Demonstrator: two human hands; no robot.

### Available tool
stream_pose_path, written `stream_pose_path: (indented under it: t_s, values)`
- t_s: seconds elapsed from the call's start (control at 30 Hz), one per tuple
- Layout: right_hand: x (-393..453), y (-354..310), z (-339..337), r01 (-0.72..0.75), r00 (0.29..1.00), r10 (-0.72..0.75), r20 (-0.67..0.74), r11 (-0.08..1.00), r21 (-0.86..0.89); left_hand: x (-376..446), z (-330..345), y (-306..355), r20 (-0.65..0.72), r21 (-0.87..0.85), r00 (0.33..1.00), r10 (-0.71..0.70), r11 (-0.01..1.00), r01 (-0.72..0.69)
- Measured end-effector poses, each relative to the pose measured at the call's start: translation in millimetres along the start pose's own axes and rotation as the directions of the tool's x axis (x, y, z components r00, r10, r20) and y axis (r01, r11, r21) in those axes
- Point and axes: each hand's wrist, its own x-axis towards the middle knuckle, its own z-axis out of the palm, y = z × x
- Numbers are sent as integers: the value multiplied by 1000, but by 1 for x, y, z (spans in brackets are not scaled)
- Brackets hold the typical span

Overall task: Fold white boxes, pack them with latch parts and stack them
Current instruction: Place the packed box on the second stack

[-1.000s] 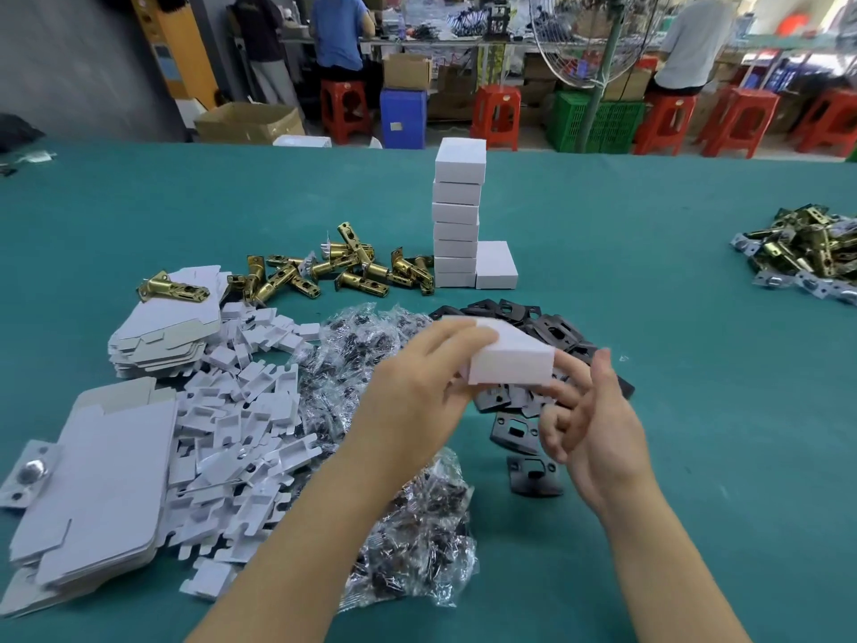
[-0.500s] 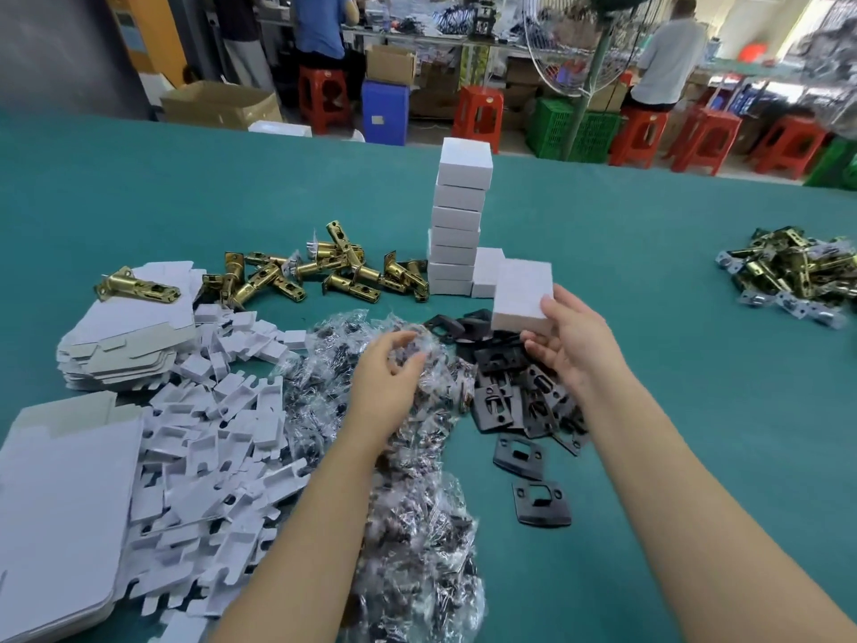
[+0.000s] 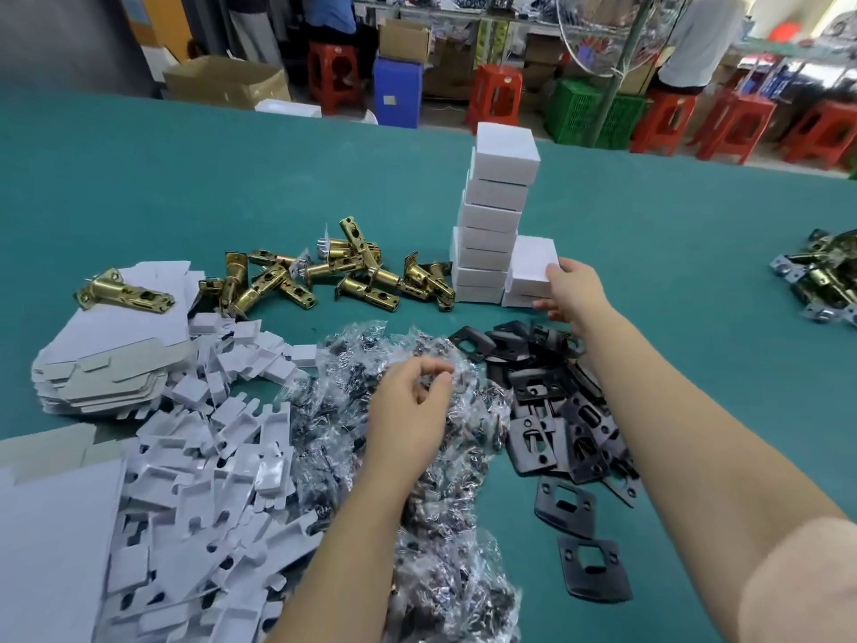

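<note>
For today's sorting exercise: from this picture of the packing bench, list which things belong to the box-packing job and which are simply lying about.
Part of the job:
right hand setting a white box beside the tall stack
left hand over the bagged parts
brass latches
black plates
flat box blanks

Lying about:
red stools
green crate
cardboard carton

Nine folded white boxes (image 3: 503, 178) — seven stacked, two beside.

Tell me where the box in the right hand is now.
In the head view, the white box sits right of centre on a lower box beside the tall box stack, gripped by the right hand, beyond the black plates.
</note>
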Motion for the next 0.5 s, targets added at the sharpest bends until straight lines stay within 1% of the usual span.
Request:
stream_pose_path:
  t_s: [0.3, 0.43, 0.5]
  values:
    - [18, 0, 8, 18, 1000, -19, -1, 985, -171, 0, 0, -1, 31, -5, 999, 11, 1000, -10]
    - [17, 2, -1, 20, 999, -16, 33, 991, -130, 0, 0, -1, 31, -2, 1000, 4, 1000, -4]
    - [5, 2, -10, 10, 1000, -10, -6, 997, -82, 0, 1, 1, 29, -7, 1000, 6, 1000, -6]
